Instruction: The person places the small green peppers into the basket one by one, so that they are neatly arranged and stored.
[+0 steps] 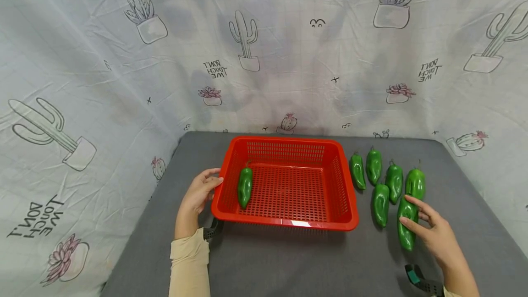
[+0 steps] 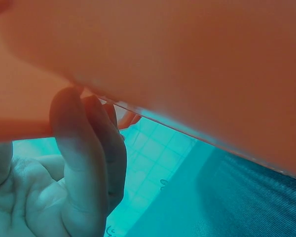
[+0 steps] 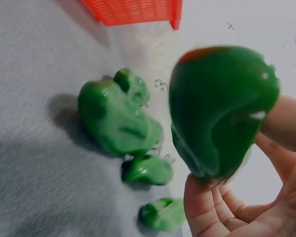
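A red basket (image 1: 288, 191) is standing on a grey table (image 1: 280, 265), holding one green pepper (image 1: 245, 188) near its left wall. The left hand (image 1: 200, 191) is gripping the basket by its left rim; the right hand (image 1: 432, 230) is pinching another pepper (image 1: 406, 235) to the basket's right, near five loose peppers (image 1: 381, 205). Cactus-printed cloth (image 1: 280, 86) is hanging behind and beside the table.

The counter (image 1: 284, 260) is grey, with a fine woven texture showing close up. A red basket (image 1: 264, 220) with perforated walls stands on it, left of the loose produce. To the basket's right lie five glossy green peppers (image 1: 373, 166) — four in a slanting row toward the back, the fifth pepper (image 1: 381, 205) just in front of them.
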Available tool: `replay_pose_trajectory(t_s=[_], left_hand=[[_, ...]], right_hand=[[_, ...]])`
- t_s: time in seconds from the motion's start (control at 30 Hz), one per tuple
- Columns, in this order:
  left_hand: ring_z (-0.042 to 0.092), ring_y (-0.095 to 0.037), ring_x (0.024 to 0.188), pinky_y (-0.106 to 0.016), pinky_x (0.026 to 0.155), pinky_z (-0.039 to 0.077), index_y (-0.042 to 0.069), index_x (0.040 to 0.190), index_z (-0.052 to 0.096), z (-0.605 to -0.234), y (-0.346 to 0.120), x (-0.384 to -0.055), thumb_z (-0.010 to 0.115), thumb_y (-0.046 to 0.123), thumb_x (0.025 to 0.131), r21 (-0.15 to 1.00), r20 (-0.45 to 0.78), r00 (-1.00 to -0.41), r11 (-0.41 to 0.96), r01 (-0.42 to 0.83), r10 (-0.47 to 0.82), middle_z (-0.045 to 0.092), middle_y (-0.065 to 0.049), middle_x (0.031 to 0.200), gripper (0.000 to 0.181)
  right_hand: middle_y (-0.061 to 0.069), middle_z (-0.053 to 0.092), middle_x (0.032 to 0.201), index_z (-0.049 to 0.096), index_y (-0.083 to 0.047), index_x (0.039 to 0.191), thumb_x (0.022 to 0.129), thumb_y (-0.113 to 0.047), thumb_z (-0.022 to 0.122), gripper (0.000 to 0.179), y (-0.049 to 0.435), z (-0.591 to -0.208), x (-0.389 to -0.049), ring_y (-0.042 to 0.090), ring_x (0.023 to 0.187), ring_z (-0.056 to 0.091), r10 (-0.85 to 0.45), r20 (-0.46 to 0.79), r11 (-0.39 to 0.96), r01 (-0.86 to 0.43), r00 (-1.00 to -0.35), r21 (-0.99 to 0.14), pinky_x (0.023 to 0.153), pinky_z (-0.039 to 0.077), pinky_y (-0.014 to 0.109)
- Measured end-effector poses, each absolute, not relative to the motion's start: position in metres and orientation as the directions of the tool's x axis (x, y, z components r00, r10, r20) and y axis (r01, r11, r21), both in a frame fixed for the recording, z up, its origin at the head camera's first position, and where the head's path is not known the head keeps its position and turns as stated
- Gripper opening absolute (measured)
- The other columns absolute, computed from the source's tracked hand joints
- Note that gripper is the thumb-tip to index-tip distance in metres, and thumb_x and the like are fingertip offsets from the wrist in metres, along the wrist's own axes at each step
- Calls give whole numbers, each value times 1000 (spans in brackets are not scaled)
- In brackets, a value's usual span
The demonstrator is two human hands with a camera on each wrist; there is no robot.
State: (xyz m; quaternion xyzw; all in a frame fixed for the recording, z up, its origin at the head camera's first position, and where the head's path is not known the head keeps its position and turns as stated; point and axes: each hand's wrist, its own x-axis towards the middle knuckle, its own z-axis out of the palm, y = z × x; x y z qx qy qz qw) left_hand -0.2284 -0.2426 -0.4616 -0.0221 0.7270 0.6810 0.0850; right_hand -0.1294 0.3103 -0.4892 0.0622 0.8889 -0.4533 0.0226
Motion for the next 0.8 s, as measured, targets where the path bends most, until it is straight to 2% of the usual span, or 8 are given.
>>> replay_pose_trajectory(t_s=[0.13, 0.37, 0.53, 0.6, 0.67, 0.77, 0.8], left_hand=[[63, -10, 68, -24, 58, 52, -1, 139, 36, -461, -243, -228, 55, 12, 96, 987, -152, -985, 73, -146, 84, 63, 1, 90, 49], [64, -11, 68, -25, 59, 53, -2, 138, 37, -463, -243, -230, 55, 10, 96, 988, -143, -987, 75, -138, 77, 64, 1, 90, 47], [64, -11, 68, -25, 59, 53, -2, 138, 37, -464, -243, -230, 54, 9, 96, 987, -147, -986, 70, -142, 76, 64, 1, 90, 47], [64, -10, 69, -24, 59, 52, -1, 138, 36, -464, -243, -230, 54, 10, 96, 987, -148, -986, 71, -142, 82, 64, 1, 91, 47], [64, -10, 70, -24, 59, 52, -1, 138, 36, -463, -243, -229, 55, 11, 96, 987, -150, -985, 71, -144, 83, 64, 2, 91, 48], [64, -10, 71, -24, 60, 52, -1, 139, 36, -462, -243, -228, 55, 11, 96, 986, -155, -985, 73, -149, 81, 64, 1, 91, 49], [64, -10, 71, -24, 59, 52, -1, 139, 36, -462, -243, -228, 55, 12, 96, 986, -157, -985, 77, -151, 78, 64, 1, 91, 49]], right_hand=[[31, 11, 153, 25, -21, 151, 94, -35, 59, 68, 305, -482, -133, 56, 124, 28, 99, -48, 586, 98, -994, -805, 79, 39, 65], [25, 12, 155, 29, -20, 150, 94, -32, 59, 65, 295, -467, -144, 56, 125, 27, 79, 45, 592, 10, -996, -806, 78, 38, 64], [27, 16, 153, 31, -20, 149, 94, -30, 60, 64, 287, -456, -154, 54, 123, 30, 58, 120, 607, -60, -991, -793, 77, 40, 60], [27, 21, 151, 33, -21, 148, 93, -30, 61, 63, 284, -451, -158, 51, 122, 33, 50, 146, 617, -84, -988, -782, 77, 45, 51], [26, 28, 147, 35, -21, 148, 92, -29, 62, 62, 280, -447, -162, 45, 119, 37, 35, 173, 626, -114, -984, -772, 74, 47, 36], [24, 34, 142, 37, -19, 147, 92, -26, 63, 61, 273, -442, -169, 20, 113, 45, -3, 206, 616, -164, -979, -771, 67, 46, 18], [24, 34, 141, 37, -18, 147, 92, -24, 63, 61, 270, -441, -171, 12, 111, 45, -20, 215, 602, -184, -976, -777, 65, 46, 17]])
